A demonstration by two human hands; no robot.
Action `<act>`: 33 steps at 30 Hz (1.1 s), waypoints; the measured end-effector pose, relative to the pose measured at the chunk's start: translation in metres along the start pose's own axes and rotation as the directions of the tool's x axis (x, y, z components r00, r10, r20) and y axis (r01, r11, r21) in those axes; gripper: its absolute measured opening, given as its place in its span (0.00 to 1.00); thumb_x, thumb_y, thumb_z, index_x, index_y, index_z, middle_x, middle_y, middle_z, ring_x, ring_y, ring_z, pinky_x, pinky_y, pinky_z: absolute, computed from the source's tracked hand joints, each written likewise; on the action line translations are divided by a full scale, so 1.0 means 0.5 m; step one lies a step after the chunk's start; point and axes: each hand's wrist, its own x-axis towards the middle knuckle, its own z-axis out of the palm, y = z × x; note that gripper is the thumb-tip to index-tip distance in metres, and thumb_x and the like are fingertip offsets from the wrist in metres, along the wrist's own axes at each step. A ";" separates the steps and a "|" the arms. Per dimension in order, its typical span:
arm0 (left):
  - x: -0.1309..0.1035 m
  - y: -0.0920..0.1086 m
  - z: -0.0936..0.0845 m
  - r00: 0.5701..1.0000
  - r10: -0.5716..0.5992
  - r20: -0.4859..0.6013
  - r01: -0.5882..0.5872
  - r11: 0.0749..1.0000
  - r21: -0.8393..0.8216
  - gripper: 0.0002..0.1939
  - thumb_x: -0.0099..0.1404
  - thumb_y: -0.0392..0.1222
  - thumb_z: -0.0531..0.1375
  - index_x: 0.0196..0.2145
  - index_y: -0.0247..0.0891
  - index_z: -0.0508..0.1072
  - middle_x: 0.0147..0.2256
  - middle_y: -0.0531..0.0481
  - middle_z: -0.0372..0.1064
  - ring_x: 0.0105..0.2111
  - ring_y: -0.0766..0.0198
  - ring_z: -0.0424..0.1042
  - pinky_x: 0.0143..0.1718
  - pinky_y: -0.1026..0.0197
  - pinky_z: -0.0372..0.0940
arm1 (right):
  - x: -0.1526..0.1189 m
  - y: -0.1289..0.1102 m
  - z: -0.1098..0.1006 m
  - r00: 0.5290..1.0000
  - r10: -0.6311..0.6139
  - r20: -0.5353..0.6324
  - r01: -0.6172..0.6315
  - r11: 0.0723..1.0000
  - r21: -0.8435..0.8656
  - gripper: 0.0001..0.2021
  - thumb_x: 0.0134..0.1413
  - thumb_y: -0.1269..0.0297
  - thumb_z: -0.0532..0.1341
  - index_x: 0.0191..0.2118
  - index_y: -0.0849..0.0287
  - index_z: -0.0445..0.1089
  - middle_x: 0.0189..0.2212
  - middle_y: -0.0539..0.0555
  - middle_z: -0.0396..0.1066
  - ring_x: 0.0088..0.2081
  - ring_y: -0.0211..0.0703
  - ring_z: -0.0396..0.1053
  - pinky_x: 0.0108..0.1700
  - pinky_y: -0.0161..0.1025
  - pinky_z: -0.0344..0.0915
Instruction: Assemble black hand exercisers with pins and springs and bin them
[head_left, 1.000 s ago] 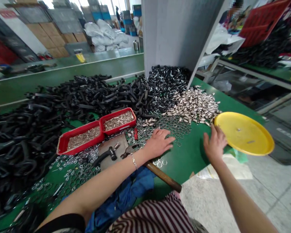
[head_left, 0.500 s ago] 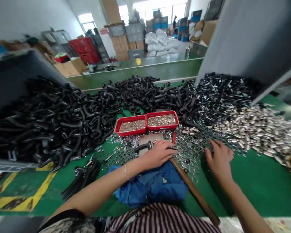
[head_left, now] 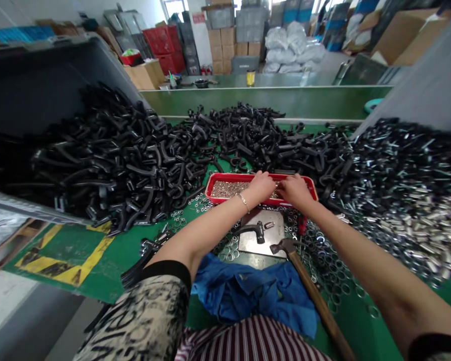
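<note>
While leaning over the green counter [head_left: 364, 336], reaches with both hands into the two red trays [head_left: 229, 176], set end to end just ahead. Has the left hand [head_left: 263, 184] at the middle of the pair, with fingers bent downward and close together; cannot tell about any hold on a piece. Has the right hand [head_left: 295, 190] just beside it, over the right-hand tray, with fingers curled nearly closed toward the small metal pieces [head_left: 225, 189] inside; cannot tell about any grip there either. Nearer the body, shows a metal plate [head_left: 248, 245] bearing a curved black part [head_left: 260, 233] and a silver sleeve [head_left: 269, 225], then a hammer [head_left: 314, 296] with its head at the plate's near right corner, beside a crumpled blue cloth [head_left: 255, 291]. Farther out, shows heaped black parts [head_left: 135, 165] leftward, loose metal rings [head_left: 334, 281] and silver cylinders [head_left: 436, 230] rightward.
</note>
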 end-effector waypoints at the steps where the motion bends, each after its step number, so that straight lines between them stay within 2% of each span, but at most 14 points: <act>1: 0.015 0.002 0.013 1.000 -0.011 0.017 0.011 1.000 0.010 0.12 0.69 0.33 0.55 0.36 0.31 0.79 0.38 0.38 0.76 0.45 0.50 0.70 0.47 0.50 0.58 | 0.004 0.006 0.009 1.000 0.011 0.012 -0.011 1.000 -0.006 0.11 0.58 0.61 0.60 0.32 0.62 0.77 0.33 0.63 0.75 0.37 0.53 0.63 0.43 0.45 0.55; 6: 0.026 -0.003 0.052 1.000 -0.007 0.021 0.008 1.000 -0.014 0.12 0.70 0.32 0.54 0.40 0.30 0.78 0.39 0.37 0.76 0.43 0.52 0.72 0.47 0.51 0.58 | 0.002 0.021 0.040 0.999 0.021 0.029 -0.022 1.000 0.018 0.12 0.59 0.60 0.60 0.32 0.61 0.77 0.33 0.62 0.75 0.37 0.52 0.64 0.42 0.45 0.56; 9: 0.019 -0.002 0.050 1.000 -0.012 -0.015 0.012 1.000 -0.012 0.12 0.71 0.33 0.53 0.42 0.29 0.76 0.42 0.36 0.75 0.46 0.51 0.70 0.48 0.51 0.57 | 0.012 0.018 0.040 1.000 0.014 0.006 -0.014 0.998 0.063 0.12 0.60 0.62 0.58 0.32 0.61 0.77 0.31 0.61 0.75 0.36 0.52 0.66 0.45 0.46 0.57; 11: 0.009 0.003 0.037 0.997 -0.027 -0.066 0.026 1.000 -0.017 0.12 0.72 0.34 0.52 0.43 0.29 0.75 0.42 0.37 0.74 0.47 0.51 0.69 0.48 0.51 0.57 | 0.010 0.010 0.029 0.999 0.031 -0.039 -0.027 0.996 0.086 0.13 0.62 0.63 0.56 0.37 0.62 0.77 0.35 0.61 0.76 0.39 0.52 0.68 0.47 0.47 0.58; 14: -0.041 0.015 0.006 0.976 -0.108 -0.188 0.091 0.991 -0.098 0.12 0.73 0.35 0.50 0.44 0.32 0.73 0.42 0.41 0.71 0.46 0.53 0.66 0.48 0.52 0.58 | -0.041 -0.009 -0.002 0.979 0.094 -0.178 -0.061 0.981 0.185 0.15 0.66 0.63 0.52 0.47 0.61 0.73 0.44 0.62 0.75 0.47 0.53 0.68 0.52 0.48 0.59; 16: -0.101 0.022 -0.012 0.956 -0.176 -0.233 0.129 0.971 -0.203 0.12 0.73 0.35 0.49 0.46 0.36 0.72 0.43 0.44 0.70 0.46 0.55 0.65 0.47 0.54 0.59 | -0.119 -0.029 -0.027 0.968 0.145 -0.205 -0.068 0.937 0.343 0.14 0.66 0.60 0.52 0.48 0.59 0.72 0.45 0.60 0.75 0.48 0.52 0.69 0.51 0.47 0.62; 18: -0.169 0.028 -0.019 0.963 -0.191 -0.190 0.132 0.949 -0.285 0.12 0.73 0.35 0.50 0.46 0.37 0.71 0.42 0.45 0.69 0.45 0.56 0.64 0.47 0.55 0.59 | -0.223 -0.055 -0.047 0.992 0.128 -0.019 -0.104 0.876 0.471 0.13 0.66 0.58 0.53 0.48 0.56 0.70 0.43 0.57 0.76 0.42 0.49 0.73 0.45 0.44 0.66; 20: -0.225 0.032 -0.013 0.981 -0.174 -0.088 0.141 0.945 -0.296 0.11 0.72 0.34 0.50 0.45 0.36 0.71 0.42 0.44 0.69 0.44 0.55 0.65 0.48 0.54 0.60 | -0.329 -0.085 -0.061 0.968 0.131 0.215 -0.215 0.874 0.436 0.14 0.66 0.54 0.52 0.51 0.54 0.67 0.40 0.55 0.76 0.37 0.49 0.75 0.39 0.44 0.69; 22: -0.256 0.037 0.000 0.985 -0.168 0.045 0.174 0.952 -0.251 0.11 0.71 0.32 0.50 0.43 0.34 0.71 0.41 0.42 0.70 0.43 0.54 0.66 0.47 0.53 0.61 | -0.415 -0.112 -0.063 0.953 0.165 0.255 -0.247 0.911 0.330 0.18 0.63 0.50 0.55 0.52 0.54 0.65 0.42 0.58 0.75 0.40 0.54 0.75 0.38 0.47 0.70; 24: -0.265 0.041 0.011 0.969 -0.195 0.153 0.222 0.957 -0.187 0.11 0.69 0.29 0.49 0.42 0.31 0.71 0.40 0.39 0.70 0.41 0.53 0.68 0.45 0.51 0.63 | -0.467 -0.131 -0.056 0.959 0.178 0.222 -0.233 0.938 0.258 0.19 0.62 0.49 0.55 0.50 0.55 0.66 0.43 0.61 0.73 0.42 0.58 0.74 0.39 0.49 0.70; 27: -0.261 0.045 0.010 0.952 -0.267 0.152 0.294 0.936 -0.195 0.12 0.68 0.27 0.49 0.40 0.29 0.72 0.40 0.36 0.71 0.42 0.51 0.70 0.46 0.50 0.64 | -0.490 -0.139 -0.043 0.951 0.206 0.229 -0.261 0.934 0.244 0.16 0.62 0.50 0.53 0.45 0.56 0.66 0.41 0.61 0.73 0.41 0.58 0.75 0.38 0.49 0.70; 29: -0.260 0.048 0.002 0.944 -0.314 0.098 0.327 0.866 -0.378 0.10 0.68 0.28 0.52 0.40 0.31 0.73 0.40 0.39 0.73 0.42 0.54 0.72 0.46 0.53 0.65 | -0.484 -0.131 -0.040 0.924 0.240 0.297 -0.322 0.907 0.269 0.15 0.62 0.50 0.53 0.44 0.55 0.67 0.40 0.60 0.74 0.38 0.55 0.75 0.35 0.46 0.69; 31: -0.263 0.051 -0.002 0.927 -0.361 0.105 0.342 0.693 -0.635 0.08 0.67 0.33 0.56 0.41 0.35 0.74 0.38 0.46 0.75 0.39 0.59 0.74 0.43 0.57 0.66 | -0.470 -0.115 -0.042 0.888 0.241 0.392 -0.375 0.872 0.313 0.14 0.62 0.50 0.54 0.41 0.55 0.67 0.37 0.57 0.74 0.35 0.52 0.75 0.34 0.44 0.66; 33: -0.266 0.057 0.002 0.898 -0.413 0.151 0.362 0.497 -0.789 0.05 0.65 0.36 0.60 0.38 0.36 0.76 0.36 0.50 0.76 0.36 0.62 0.74 0.41 0.60 0.67 | -0.451 -0.095 -0.050 0.856 0.189 0.481 -0.400 0.832 0.385 0.15 0.62 0.50 0.54 0.34 0.56 0.67 0.30 0.54 0.73 0.31 0.49 0.72 0.32 0.42 0.63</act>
